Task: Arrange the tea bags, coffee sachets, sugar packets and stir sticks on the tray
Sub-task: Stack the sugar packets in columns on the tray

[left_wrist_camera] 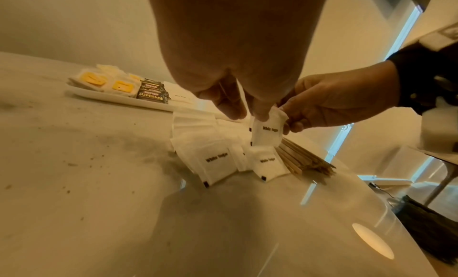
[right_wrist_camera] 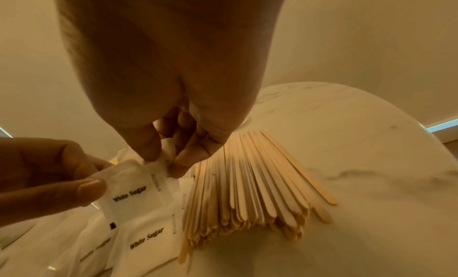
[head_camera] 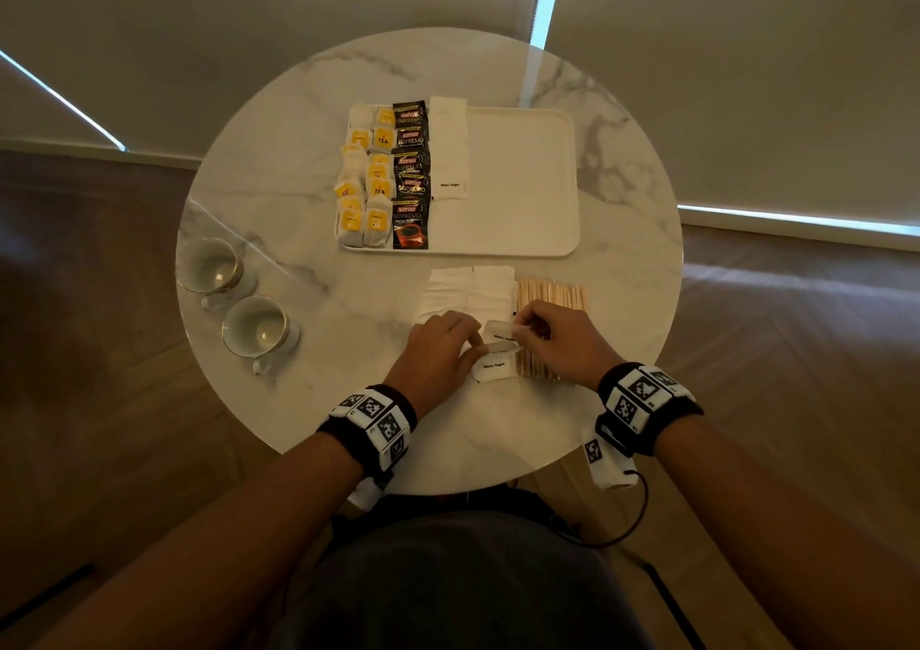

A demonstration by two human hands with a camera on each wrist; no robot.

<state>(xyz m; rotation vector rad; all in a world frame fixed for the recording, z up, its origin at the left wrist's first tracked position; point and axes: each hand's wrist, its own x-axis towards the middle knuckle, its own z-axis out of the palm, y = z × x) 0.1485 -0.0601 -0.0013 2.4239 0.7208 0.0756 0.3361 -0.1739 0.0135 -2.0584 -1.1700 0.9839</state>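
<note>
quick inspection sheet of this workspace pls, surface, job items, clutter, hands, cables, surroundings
surface: round marble table, specks in left wrist view
job's things: tray holds tea bags, coffee sachets, sugar row; loose sugar packets and stir sticks beside it on the table
clutter: two cups
grippers: left hand and right hand pinch one sugar packet
cables: black cord at right wrist
surroundings: blinds, wood floor

I see the right half of the tray (head_camera: 522,176) bare, with open table (head_camera: 622,251) beside it. Loose sugar packets (head_camera: 468,291) and stir sticks (head_camera: 552,291) lie between my hands and the tray; two cups (head_camera: 234,301) stand far left.
</note>
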